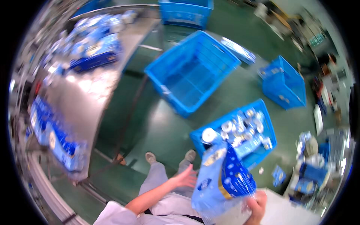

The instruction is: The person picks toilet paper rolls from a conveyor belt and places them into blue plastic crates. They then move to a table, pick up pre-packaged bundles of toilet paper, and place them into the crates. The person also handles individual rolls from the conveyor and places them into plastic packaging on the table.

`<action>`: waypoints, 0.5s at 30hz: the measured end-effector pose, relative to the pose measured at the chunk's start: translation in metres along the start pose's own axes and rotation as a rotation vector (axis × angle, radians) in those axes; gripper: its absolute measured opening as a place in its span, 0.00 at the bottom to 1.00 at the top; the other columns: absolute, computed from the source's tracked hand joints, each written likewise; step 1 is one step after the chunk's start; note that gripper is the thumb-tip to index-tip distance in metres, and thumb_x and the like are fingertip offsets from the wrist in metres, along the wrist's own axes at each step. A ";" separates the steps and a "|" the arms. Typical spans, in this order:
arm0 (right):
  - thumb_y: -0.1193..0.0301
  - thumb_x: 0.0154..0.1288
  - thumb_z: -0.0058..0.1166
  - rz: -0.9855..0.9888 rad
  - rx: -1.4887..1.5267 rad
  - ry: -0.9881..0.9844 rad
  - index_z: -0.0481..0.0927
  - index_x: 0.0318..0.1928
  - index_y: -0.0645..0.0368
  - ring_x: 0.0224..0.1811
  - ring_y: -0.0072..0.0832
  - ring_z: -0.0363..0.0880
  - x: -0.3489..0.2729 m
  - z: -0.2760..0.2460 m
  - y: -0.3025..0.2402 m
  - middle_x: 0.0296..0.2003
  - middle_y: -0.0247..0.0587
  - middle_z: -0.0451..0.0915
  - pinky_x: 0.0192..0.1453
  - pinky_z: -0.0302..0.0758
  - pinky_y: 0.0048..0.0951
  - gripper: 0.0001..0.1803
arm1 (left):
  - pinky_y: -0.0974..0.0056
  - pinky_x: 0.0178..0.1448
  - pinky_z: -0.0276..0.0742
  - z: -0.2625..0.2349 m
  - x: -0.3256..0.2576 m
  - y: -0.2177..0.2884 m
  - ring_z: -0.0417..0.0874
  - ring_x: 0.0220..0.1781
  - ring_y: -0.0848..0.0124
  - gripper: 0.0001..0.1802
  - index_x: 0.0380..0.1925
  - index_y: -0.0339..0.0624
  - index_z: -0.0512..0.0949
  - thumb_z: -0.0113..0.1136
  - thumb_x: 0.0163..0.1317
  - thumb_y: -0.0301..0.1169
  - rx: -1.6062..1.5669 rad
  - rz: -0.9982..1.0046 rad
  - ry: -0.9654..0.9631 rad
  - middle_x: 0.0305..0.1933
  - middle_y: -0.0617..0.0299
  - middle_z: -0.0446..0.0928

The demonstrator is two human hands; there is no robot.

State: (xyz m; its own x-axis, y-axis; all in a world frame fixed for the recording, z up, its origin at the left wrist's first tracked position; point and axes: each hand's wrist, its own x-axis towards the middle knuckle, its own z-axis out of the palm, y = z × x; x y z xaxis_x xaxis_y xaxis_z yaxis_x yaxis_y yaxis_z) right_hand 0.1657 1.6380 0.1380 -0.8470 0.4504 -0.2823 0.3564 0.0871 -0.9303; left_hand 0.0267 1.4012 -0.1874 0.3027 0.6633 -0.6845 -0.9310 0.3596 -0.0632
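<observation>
Right hand (258, 205): while you're gripping the blue pack (212, 179) near the crate's (262, 157) edge, it's probably wanting support.
Left hand (184, 177): you're grasping nothing; cup underneath.

Left fingers (190, 176) are outstretched — right fingers (254, 203) curl inward.

Pale and deep blue are flashed by the near pack (221, 178), white-speckled, gold-banded; bright blue is worn by the large crate (172, 100), green by the floor (155, 129), silvery grey by the left bench (71, 105).
</observation>
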 end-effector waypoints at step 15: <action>0.63 0.67 0.57 -0.322 -0.217 0.030 0.82 0.32 0.65 0.28 0.24 0.80 -0.004 0.253 -0.102 0.26 0.38 0.83 0.34 0.74 0.27 0.16 | 0.53 0.70 0.73 -0.051 -0.324 0.083 0.76 0.67 0.60 0.46 0.73 0.49 0.67 0.47 0.66 0.71 -0.685 1.286 -0.357 0.71 0.58 0.72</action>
State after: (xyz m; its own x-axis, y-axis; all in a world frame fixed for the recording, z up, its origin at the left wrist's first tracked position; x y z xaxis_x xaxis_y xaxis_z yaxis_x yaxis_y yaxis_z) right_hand 0.0329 1.4025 0.1747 -0.9185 0.3946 0.0257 0.1522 0.4127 -0.8981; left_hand -0.1588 1.1826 -0.0080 -0.8357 0.4364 -0.3334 -0.4748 -0.8792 0.0396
